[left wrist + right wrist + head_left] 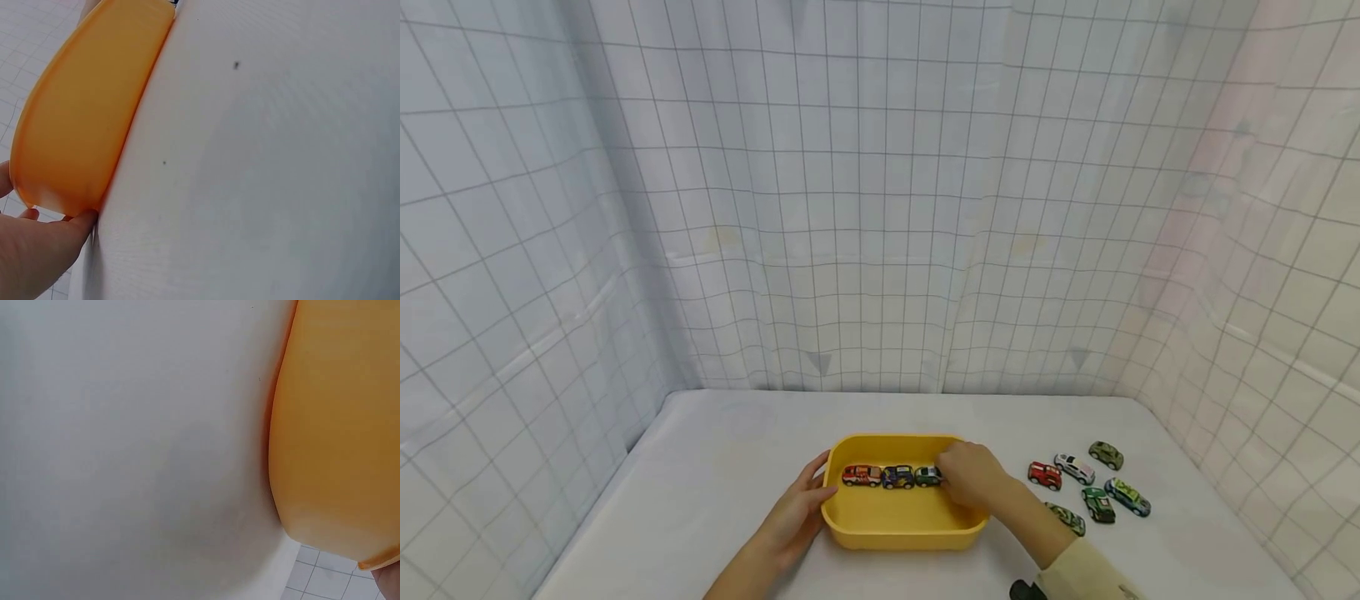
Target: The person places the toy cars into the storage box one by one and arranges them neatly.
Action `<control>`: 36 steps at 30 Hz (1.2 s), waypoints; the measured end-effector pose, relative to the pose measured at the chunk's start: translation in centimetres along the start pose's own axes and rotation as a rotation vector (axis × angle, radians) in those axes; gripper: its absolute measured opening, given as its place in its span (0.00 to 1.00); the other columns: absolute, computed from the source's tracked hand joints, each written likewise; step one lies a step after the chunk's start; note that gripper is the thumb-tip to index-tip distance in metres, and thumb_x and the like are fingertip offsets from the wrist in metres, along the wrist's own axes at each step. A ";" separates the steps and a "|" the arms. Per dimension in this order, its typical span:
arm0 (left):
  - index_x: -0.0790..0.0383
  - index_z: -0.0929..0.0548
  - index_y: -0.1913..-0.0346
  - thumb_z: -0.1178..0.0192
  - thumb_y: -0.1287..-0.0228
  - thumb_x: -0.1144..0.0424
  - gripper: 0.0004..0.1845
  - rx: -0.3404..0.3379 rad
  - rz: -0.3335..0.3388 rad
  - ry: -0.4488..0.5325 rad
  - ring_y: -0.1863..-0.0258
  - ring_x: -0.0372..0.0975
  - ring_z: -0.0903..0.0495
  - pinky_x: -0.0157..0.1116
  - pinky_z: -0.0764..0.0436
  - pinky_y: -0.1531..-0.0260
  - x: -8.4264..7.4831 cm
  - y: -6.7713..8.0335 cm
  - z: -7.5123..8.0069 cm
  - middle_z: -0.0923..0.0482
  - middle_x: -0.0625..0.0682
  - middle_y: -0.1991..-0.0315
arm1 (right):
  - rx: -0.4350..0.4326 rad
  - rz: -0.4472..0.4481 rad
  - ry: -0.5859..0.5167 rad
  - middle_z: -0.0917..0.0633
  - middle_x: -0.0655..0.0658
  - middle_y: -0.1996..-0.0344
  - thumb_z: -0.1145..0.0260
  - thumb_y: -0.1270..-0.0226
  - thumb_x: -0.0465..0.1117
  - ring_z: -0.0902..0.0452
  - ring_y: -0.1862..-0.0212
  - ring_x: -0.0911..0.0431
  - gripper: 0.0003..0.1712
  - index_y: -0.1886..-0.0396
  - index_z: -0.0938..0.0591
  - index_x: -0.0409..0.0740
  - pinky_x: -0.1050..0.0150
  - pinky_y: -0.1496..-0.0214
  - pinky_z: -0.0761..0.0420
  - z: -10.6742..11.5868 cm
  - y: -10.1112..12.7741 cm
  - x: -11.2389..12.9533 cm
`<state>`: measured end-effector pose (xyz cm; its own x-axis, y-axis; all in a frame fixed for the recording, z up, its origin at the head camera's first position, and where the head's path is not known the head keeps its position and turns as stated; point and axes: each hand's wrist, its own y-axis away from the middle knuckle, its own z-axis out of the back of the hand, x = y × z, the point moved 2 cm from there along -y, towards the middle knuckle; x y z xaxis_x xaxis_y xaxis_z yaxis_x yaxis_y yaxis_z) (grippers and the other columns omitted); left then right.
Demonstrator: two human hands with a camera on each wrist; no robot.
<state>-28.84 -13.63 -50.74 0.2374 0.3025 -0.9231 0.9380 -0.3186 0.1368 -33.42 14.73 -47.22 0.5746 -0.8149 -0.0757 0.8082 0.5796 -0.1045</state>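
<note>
A yellow plastic box stands on the white table. My left hand grips its left end, the thumb reaching over the rim; the left wrist view shows the fingers low against the outer wall. Inside, a red-orange toy car, a dark blue patterned toy car and a green and white toy car stand in a row, end to end. My right hand reaches into the box's right end and holds the green and white car by its right end, which the curled fingers cover.
Right of the box lie several toy cars: a red one, a white one, an olive one, a green one, a blue-green one and a camouflage one beside my right forearm. White gridded curtains enclose the table.
</note>
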 end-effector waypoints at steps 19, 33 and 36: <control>0.59 0.57 0.16 0.53 0.21 0.70 0.37 -0.002 0.001 -0.013 0.23 0.61 0.47 0.55 0.41 0.27 -0.3 -0.2 0.1 0.59 0.73 0.20 | -0.001 0.005 -0.255 0.18 0.58 0.73 0.23 0.41 0.37 0.31 0.72 0.61 0.07 0.63 0.12 0.44 0.63 0.67 0.23 0.5 -0.5 -1.2; 0.59 0.57 0.16 0.53 0.20 0.70 0.37 -0.010 -0.003 -0.016 0.24 0.61 0.44 0.56 0.40 0.28 -0.2 -0.1 0.1 0.58 0.74 0.20 | -0.022 -0.054 -0.362 0.11 0.45 0.53 0.23 0.36 0.41 0.16 0.49 0.48 0.19 0.47 0.12 0.38 0.49 0.42 0.17 2.1 0.8 -1.8; 0.59 0.57 0.16 0.53 0.20 0.70 0.37 -0.009 -0.002 -0.020 0.24 0.61 0.44 0.56 0.40 0.27 -0.2 0.0 0.0 0.58 0.74 0.20 | -0.024 -0.045 -0.365 0.11 0.45 0.52 0.23 0.35 0.41 0.17 0.48 0.48 0.19 0.47 0.12 0.38 0.48 0.41 0.18 2.2 1.0 -2.0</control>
<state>-28.90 -13.68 -50.56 0.2303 0.2854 -0.9303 0.9408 -0.3097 0.1378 -33.49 16.93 -44.95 0.5504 -0.7835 0.2883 0.8328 0.5397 -0.1231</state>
